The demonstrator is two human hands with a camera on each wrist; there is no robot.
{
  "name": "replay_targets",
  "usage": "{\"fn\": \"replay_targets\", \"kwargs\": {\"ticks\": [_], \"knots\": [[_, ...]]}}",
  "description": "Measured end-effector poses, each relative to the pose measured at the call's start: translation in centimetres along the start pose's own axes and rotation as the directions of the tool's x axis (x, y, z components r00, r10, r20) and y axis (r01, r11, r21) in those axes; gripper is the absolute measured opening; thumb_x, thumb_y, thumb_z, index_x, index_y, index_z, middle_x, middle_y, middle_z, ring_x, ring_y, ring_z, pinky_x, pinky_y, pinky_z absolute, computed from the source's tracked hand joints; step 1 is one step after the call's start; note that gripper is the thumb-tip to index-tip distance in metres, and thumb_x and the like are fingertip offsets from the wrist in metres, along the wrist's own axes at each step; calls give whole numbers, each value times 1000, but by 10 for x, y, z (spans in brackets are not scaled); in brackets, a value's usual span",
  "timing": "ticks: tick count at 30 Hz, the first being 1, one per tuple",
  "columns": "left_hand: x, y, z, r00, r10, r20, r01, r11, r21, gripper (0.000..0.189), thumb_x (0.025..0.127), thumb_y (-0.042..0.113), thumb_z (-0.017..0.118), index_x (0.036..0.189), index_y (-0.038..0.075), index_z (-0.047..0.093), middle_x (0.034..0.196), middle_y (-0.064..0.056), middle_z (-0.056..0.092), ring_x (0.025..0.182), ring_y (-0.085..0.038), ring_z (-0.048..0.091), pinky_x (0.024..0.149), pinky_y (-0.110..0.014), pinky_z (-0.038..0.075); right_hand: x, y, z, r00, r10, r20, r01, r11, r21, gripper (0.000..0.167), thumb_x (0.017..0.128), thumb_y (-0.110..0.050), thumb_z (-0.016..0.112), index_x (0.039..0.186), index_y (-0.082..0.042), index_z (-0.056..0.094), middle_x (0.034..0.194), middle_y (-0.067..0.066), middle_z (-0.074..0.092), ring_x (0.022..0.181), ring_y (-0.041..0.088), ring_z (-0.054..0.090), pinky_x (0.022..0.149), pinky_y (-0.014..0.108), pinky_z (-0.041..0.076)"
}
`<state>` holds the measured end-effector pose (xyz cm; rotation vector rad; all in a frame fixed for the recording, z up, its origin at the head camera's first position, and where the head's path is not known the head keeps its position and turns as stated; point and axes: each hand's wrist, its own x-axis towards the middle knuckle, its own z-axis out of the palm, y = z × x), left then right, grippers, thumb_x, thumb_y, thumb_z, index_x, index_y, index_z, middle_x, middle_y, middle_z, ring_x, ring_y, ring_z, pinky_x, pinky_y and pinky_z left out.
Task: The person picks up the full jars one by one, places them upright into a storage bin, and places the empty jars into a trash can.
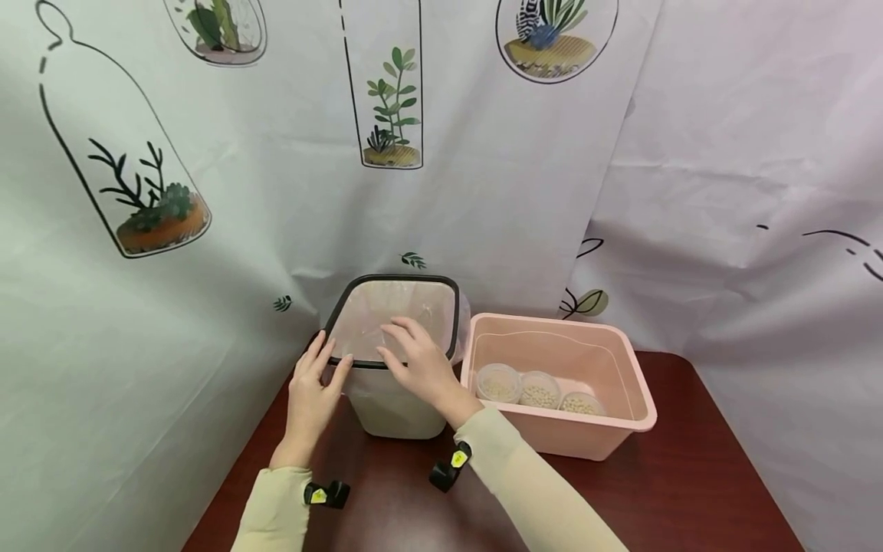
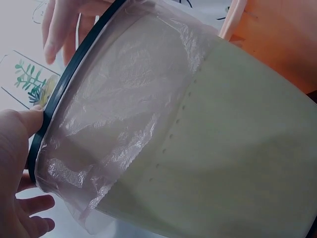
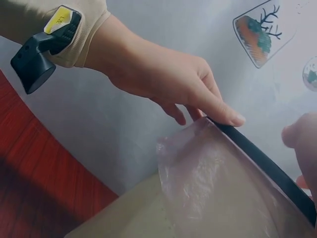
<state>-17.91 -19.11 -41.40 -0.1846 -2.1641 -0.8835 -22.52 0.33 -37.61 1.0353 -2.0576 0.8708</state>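
Fitting bag liner [image 1: 396, 322] into cream bin [image 1: 396, 410] on desk [image 1: 690, 491]; black rim ring [image 1: 338, 314] already on. Left hand [image 1: 310, 399] fingers straight, pressing rim corner; right hand [image 1: 421, 360] relaxed, smoothing liner at near rim. Overhang looks unfinished. Pink tub [image 1: 621, 368] beside.

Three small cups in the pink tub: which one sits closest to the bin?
The leftmost cup. It lies at the pink tub's left end, next to the lined bin; the middle cup and right cup sit farther away.

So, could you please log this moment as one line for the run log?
left hand: touches bin rim | right hand: rests on rim, over bag liner | pink tub: three cups
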Motion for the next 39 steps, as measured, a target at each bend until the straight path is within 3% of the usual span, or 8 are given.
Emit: {"fn": "replay_targets", "kwargs": {"ticks": [11, 22, 26, 29, 34, 39], "knots": [[-2, 3, -4, 999, -43, 17, 42, 999, 13, 46, 87, 22, 66, 127, 0, 56, 139, -13, 44, 128, -32, 37, 96, -56, 33, -19, -1, -16, 979, -106, -174, 121, 990, 75, 25, 88, -12, 61, 111, -3, 62, 115, 10, 58, 108, 21, 56, 90, 28, 44], [-5, 23, -4, 995, 96, -38, -94, 995, 39, 50, 82, 15, 71, 128, 2, 55, 138, -16, 45, 128, -34, 37, 94, -56, 35, -43, 2, -33, 975, -54, -217, 68, 996, 57, 31, 89, -16, 60, 117, -1, 59, 115, 14, 59, 109, 26, 55, 93, 40, 43], [-10, 32, -6, 992, 127, -21, -126, 991, 46, 53, 81, 15, 72, 129, 1, 54, 139, -15, 44, 128, -33, 37, 96, -53, 35, -53, 5, -42, 968, -57, -246, 64, 998, 22, 30, 88, -14, 59, 115, 1, 60, 116, 13, 59, 108, 26, 56, 91, 38, 44], [-13, 36, -9, 988, 152, 7, -152, 987, 55, 54, 83, 20, 69, 131, 2, 52, 140, -14, 43, 129, -32, 37, 98, -49, 35, -60, 6, -48, 959, -101, -266, 99, 995, -20, 29, 89, -14, 58, 113, 4, 61, 115, 16, 59, 108, 30, 56, 89, 40, 44], [-22, 44, -5, 966, 257, -37, -255, 965, 59, 54, 91, 39, 58, 129, 0, 54, 136, -17, 46, 123, -37, 42, 101, -40, 33, -69, 3, -58, 952, -187, -244, 168, 981, -99, 32, 90, -18, 58, 112, 6, 61, 116, 20, 58, 107, 36, 55, 90, 46, 43], [-32, 58, 4, 921, 383, -70, -377, 922, 84, 54, 92, 43, 53, 124, -1, 58, 132, -22, 49, 117, -43, 46, 105, -30, 28, -78, 3, -67, 954, -199, -225, 171, 976, -135, 37, 91, -24, 60, 114, 4, 60, 117, 21, 57, 109, 35, 54, 89, 47, 43]]}}
